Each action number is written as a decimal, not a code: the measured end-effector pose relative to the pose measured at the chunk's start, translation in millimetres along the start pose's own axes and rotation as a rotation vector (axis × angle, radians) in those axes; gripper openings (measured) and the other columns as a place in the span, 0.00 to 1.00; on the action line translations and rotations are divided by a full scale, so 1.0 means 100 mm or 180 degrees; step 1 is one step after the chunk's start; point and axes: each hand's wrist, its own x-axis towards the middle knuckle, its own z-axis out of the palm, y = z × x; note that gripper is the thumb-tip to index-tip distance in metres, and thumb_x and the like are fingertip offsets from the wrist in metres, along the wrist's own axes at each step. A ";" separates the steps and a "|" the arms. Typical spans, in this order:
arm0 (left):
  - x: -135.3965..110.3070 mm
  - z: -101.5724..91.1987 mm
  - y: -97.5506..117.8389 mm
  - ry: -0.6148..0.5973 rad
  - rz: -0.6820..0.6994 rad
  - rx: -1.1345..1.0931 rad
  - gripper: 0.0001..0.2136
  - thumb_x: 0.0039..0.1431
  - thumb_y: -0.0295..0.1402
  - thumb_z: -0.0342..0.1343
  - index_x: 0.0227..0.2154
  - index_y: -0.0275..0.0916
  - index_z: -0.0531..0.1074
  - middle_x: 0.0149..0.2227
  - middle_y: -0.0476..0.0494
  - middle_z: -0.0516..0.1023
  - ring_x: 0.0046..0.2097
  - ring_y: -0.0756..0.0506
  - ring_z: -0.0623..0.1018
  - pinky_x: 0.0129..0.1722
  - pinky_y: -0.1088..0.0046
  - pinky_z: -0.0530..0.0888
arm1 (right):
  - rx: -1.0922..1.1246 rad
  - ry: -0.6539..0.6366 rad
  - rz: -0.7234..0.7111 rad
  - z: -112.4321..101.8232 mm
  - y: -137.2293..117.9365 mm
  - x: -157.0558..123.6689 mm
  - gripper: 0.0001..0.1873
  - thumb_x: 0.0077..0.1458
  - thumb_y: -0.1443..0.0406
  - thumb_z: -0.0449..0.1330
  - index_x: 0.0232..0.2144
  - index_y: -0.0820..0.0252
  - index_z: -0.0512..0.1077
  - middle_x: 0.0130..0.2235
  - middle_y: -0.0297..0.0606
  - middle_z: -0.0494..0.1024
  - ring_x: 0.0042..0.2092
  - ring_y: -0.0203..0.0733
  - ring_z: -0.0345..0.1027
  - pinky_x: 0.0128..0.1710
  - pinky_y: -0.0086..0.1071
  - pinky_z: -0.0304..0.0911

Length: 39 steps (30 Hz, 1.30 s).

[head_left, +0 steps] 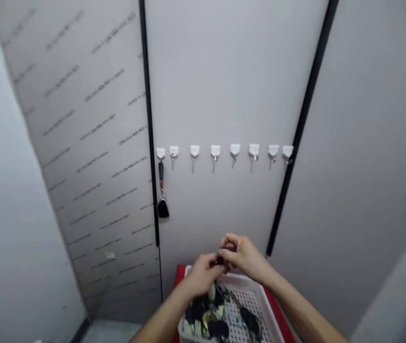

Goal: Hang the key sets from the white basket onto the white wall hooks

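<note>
Both of my hands meet just above the back rim of a white plastic basket [270, 312]. Between the fingers of my right hand [246, 257] is a small black object [231, 248], mostly covered, so its kind is unclear. My left hand [203, 275] is closed at the same spot, its fingertips pinching dark material that seems to be part of that object. Keys and black fobs [218, 328] lie jumbled in the basket, several of them partly hidden by my left hand and forearm. A black key fob [163, 208] on a strap hangs from the leftmost hook [160, 153].
Several white hooks [215, 151] run in a row across the pale panel ahead. Black vertical strips [149, 105] border that panel on both sides. A red surface [277, 317] lies under the basket. Printed film covers the panel [99, 143] at left.
</note>
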 end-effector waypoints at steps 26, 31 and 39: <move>0.34 -0.68 1.55 0.1651 0.0852 -0.0496 0.13 0.31 0.37 0.56 0.19 0.32 0.66 0.15 0.52 0.64 0.16 0.57 0.63 0.16 0.82 0.57 | 0.1227 0.0727 -0.1336 0.28 -1.59 1.09 0.08 0.33 0.65 0.55 0.20 0.65 0.63 0.16 0.27 0.62 0.17 0.24 0.53 0.17 0.21 0.50; 0.46 -0.72 1.70 0.1805 0.0993 -0.0379 0.10 0.32 0.35 0.56 0.19 0.33 0.65 0.14 0.53 0.63 0.16 0.57 0.63 0.15 0.83 0.56 | 0.1496 0.1064 -0.1243 0.30 -1.70 1.31 0.05 0.37 0.65 0.52 0.19 0.63 0.61 0.15 0.26 0.61 0.18 0.26 0.55 0.15 0.21 0.50; 0.64 -0.81 1.75 0.2071 0.0884 -0.0003 0.08 0.35 0.34 0.53 0.15 0.34 0.63 0.11 0.55 0.60 0.14 0.57 0.61 0.13 0.82 0.53 | 0.1133 0.1446 -0.0552 0.34 -1.72 1.56 0.06 0.40 0.69 0.48 0.15 0.63 0.60 0.13 0.27 0.60 0.15 0.27 0.54 0.15 0.22 0.53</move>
